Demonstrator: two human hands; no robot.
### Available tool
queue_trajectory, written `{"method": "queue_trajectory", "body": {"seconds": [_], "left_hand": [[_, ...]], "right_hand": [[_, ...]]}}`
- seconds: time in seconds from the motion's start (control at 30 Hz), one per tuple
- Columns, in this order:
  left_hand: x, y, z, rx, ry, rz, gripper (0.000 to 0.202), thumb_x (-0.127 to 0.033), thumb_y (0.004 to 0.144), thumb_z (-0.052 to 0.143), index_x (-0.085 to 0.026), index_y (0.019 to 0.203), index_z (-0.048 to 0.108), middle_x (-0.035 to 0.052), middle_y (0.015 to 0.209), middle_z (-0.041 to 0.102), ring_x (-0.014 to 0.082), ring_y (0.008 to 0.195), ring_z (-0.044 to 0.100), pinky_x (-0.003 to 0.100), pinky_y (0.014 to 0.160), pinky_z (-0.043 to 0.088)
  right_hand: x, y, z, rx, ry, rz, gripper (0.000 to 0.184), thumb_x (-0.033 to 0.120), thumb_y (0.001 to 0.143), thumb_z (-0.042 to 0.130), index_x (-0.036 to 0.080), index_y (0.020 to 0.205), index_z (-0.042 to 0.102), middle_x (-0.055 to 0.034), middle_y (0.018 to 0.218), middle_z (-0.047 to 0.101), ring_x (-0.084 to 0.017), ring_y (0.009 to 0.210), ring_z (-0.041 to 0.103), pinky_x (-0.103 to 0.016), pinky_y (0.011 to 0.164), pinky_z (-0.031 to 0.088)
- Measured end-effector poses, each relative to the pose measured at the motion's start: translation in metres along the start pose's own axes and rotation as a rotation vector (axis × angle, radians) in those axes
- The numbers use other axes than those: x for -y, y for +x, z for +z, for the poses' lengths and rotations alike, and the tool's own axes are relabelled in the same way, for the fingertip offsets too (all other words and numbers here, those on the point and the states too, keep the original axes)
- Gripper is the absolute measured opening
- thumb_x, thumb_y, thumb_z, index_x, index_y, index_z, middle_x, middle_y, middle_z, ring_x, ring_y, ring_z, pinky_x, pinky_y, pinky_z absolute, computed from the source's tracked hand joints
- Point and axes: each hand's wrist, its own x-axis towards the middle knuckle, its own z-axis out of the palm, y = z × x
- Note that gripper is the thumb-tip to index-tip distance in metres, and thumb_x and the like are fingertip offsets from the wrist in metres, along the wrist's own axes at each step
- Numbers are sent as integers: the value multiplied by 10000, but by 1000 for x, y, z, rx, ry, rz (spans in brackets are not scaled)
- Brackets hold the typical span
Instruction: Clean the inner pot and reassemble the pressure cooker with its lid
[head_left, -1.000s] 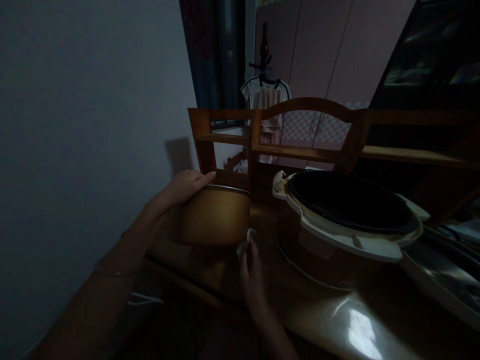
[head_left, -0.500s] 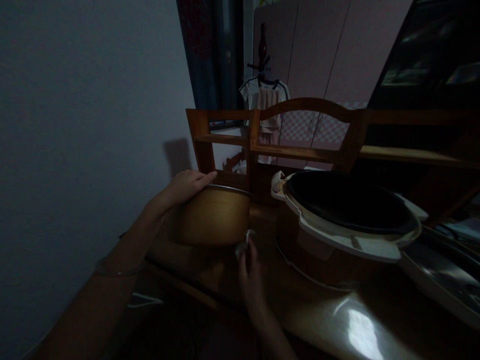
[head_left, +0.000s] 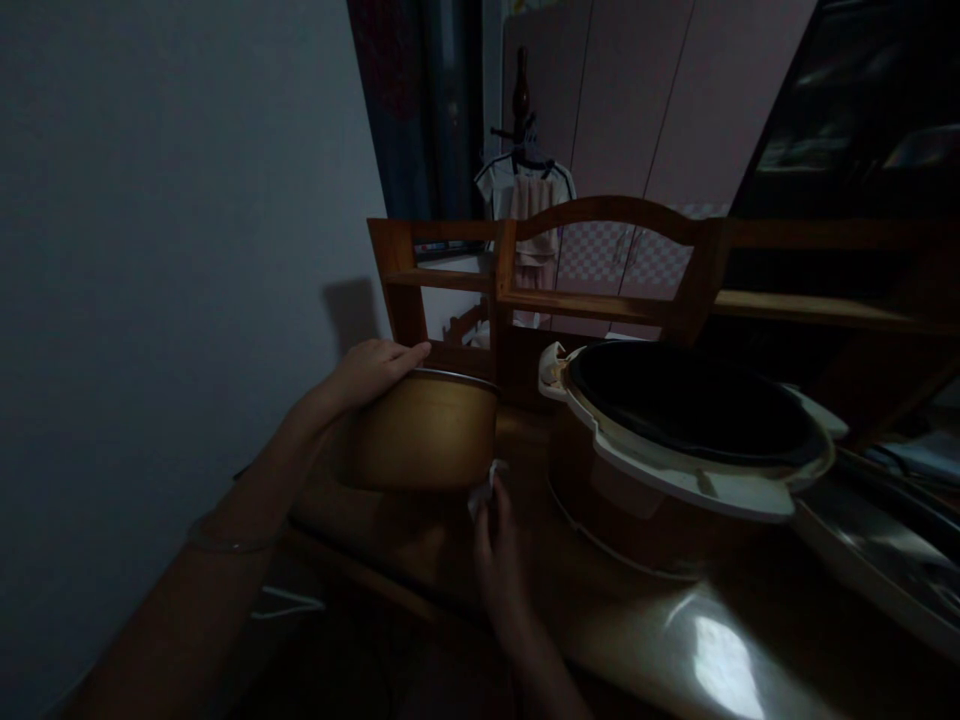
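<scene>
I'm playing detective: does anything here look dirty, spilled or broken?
Yes: the pale rim of the big cooker has brownish stains, clearest on the white tab at its left, so it looks grubby. The gold pot under the left hand shows no clear damage. I see no spill, though it's dim.

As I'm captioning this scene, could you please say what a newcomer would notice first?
The dark-mouthed cooker stands right of centre on the desk. To its left, the left hand rests on the golden pot; the right hand holds a white wipe.
</scene>
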Motion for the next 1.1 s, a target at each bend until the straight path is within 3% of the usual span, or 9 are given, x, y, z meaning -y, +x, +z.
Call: {"method": "queue_trajectory", "body": {"seconds": [0.17, 0.5, 0.9, 1.1], "left_hand": [[0, 0, 0, -2, 15, -5, 635, -635, 933, 308, -191, 669, 677, 65, 711, 702, 187, 681, 604, 274, 678, 402], [3, 1, 3, -24, 136, 17, 696, -650, 928, 235, -195, 760, 734, 117, 836, 736, 237, 791, 655, 308, 751, 430], [3, 3, 3, -4, 144, 22, 693, -627, 955, 240, -191, 742, 734, 107, 794, 719, 228, 737, 639, 310, 695, 405], [3, 3, 1, 6, 161, 64, 640, -577, 967, 273, -176, 821, 751, 115, 805, 722, 227, 752, 638, 308, 719, 412]], "right_hand": [[-1, 0, 0, 17, -2, -12, 499, 270, 1021, 399, 207, 1515, 430, -101, 1552, 436, -223, 1441, 397, -465, 1166, 380], [1, 0, 0, 33, -19, 2, 505, 272, 1022, 402, 200, 1522, 410, -98, 1568, 412, -212, 1448, 386, -434, 1174, 370], [1, 0, 2, 27, -50, -10, 506, 284, 1034, 383, 180, 1529, 391, -118, 1563, 416, -212, 1444, 392, -435, 1168, 383], [0, -1, 3, 24, -69, -33, 526, 268, 1023, 407, 186, 1541, 372, -123, 1569, 405, -227, 1457, 368, -465, 1176, 370]]}}
